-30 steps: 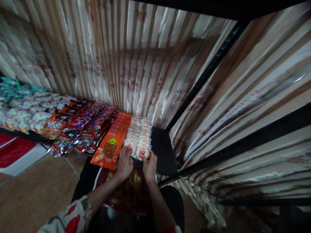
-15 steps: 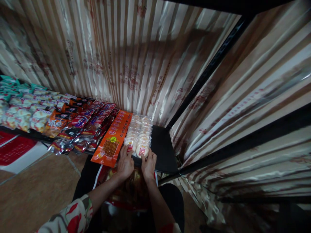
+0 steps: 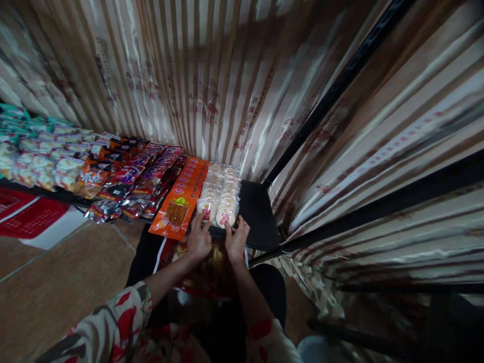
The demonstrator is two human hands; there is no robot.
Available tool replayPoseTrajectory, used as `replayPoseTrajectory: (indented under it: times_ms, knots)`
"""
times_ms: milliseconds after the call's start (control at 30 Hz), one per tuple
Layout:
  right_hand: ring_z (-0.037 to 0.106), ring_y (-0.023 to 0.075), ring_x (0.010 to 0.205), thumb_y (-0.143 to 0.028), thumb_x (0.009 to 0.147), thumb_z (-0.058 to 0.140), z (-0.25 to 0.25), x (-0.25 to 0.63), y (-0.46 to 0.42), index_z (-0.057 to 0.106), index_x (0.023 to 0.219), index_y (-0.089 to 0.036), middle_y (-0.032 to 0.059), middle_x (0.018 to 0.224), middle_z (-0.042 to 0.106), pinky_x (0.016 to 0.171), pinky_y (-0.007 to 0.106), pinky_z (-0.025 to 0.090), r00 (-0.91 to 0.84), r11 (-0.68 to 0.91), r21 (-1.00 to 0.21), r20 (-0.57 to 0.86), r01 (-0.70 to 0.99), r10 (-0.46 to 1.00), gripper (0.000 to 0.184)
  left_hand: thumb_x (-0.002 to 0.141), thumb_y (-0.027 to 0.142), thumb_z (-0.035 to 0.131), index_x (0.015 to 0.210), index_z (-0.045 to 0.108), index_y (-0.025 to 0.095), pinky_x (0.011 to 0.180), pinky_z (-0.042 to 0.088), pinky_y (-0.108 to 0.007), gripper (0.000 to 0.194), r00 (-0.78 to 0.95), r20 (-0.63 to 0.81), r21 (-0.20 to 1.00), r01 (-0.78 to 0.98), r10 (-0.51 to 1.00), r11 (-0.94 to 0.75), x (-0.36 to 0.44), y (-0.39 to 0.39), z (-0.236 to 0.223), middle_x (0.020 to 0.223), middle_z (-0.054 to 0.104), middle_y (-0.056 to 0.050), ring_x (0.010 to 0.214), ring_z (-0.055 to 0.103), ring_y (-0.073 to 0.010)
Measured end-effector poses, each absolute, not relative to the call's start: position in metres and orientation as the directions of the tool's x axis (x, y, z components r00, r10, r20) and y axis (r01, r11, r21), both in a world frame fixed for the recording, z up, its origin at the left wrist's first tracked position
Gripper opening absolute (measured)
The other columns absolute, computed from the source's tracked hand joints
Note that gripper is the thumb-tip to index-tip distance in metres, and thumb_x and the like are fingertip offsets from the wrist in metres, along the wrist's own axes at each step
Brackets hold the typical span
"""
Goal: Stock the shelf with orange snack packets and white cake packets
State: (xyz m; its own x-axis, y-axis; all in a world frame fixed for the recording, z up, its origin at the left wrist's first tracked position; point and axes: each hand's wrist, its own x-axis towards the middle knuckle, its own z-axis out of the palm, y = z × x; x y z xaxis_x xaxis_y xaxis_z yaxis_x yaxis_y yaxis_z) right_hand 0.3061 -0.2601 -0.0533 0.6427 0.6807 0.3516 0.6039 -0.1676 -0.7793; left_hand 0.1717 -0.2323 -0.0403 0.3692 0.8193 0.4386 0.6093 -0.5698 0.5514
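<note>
Two rows of round white biscuits point(image 3: 226, 214) in clear wrappers with red labels run back along a black shelf point(image 3: 257, 212). At the front of the left row rests my left hand point(image 3: 198, 241), its fingers stretched out and touching the front packet. My right hand point(image 3: 236, 241) is at the front of the right row, thumb and forefinger spread at the lower edge of the packet. Neither hand is wrapped round a packet. Directly left of the biscuits lies a flat orange snack packet point(image 3: 177, 209) with a window showing brown sticks.
Farther left along the shelf are dark red packets point(image 3: 151, 174), an orange and black bag point(image 3: 93, 176), white packets point(image 3: 41, 169) and green packets point(image 3: 15, 118). A large red-edged bag point(image 3: 206, 272) sits below my hands. A striped curtain point(image 3: 212, 91) and black frame post point(image 3: 321, 106) stand behind.
The view has shifted, so the shelf appears higher and slightly to the right. My right thumb and forefinger are spread wider. The biscuit rows stay in the same arrangement.
</note>
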Motion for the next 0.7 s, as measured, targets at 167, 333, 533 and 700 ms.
replayPoseTrajectory:
  times_ms: [167,333,533,700]
  knots:
    - [0.053,0.0154,0.080,-0.038,0.086,0.039,-0.051,0.297,-0.272,0.053,0.104,-0.013,0.0111,0.099,0.053,0.068,0.027,0.046,0.710,-0.119,-0.864,0.315,0.489,0.629,0.034,0.073,0.004,0.039,0.090,0.061,0.017,0.090,0.044,-0.034,0.030,0.489,0.400,0.603,0.497,0.775,-0.624,0.157,-0.240,-0.047,0.097,0.060,-0.006,0.099,0.051,-0.0183]
    - [0.053,0.0138,0.073,-0.036,0.087,0.036,-0.054,0.282,-0.290,0.056,0.089,-0.016,0.0066,0.086,0.057,0.065,0.025,0.043,0.659,-0.084,-0.849,0.339,0.522,0.671,0.028,0.078,0.006,0.037,0.079,0.061,0.019,0.081,0.045,-0.028,0.028,0.625,0.217,0.602,0.519,0.750,-0.607,0.144,-0.252,-0.066,0.083,0.061,-0.004,0.084,0.053,-0.0153]
    - [0.056,0.0140,0.068,-0.034,0.085,0.038,-0.080,0.262,-0.302,0.060,0.084,-0.017,0.0028,0.073,0.061,0.067,0.024,0.042,0.491,-0.107,-0.821,0.226,0.561,0.841,0.027,0.084,0.014,0.038,0.087,0.064,0.018,0.083,0.043,-0.026,0.026,0.506,-0.262,0.597,0.754,0.822,-0.274,0.133,-0.251,-0.098,0.094,0.064,-0.006,0.090,0.058,-0.0155]
    - [0.060,0.0161,0.074,-0.023,0.079,0.041,-0.119,0.251,-0.304,0.063,0.080,-0.020,0.0044,0.078,0.068,0.069,0.025,0.043,0.340,-0.233,-0.791,-0.033,0.566,0.940,0.022,0.087,0.020,0.038,0.097,0.063,0.016,0.080,0.044,-0.026,0.027,0.306,-0.464,0.472,0.879,0.831,-0.061,0.115,-0.245,-0.124,0.098,0.068,-0.010,0.093,0.062,-0.0185]
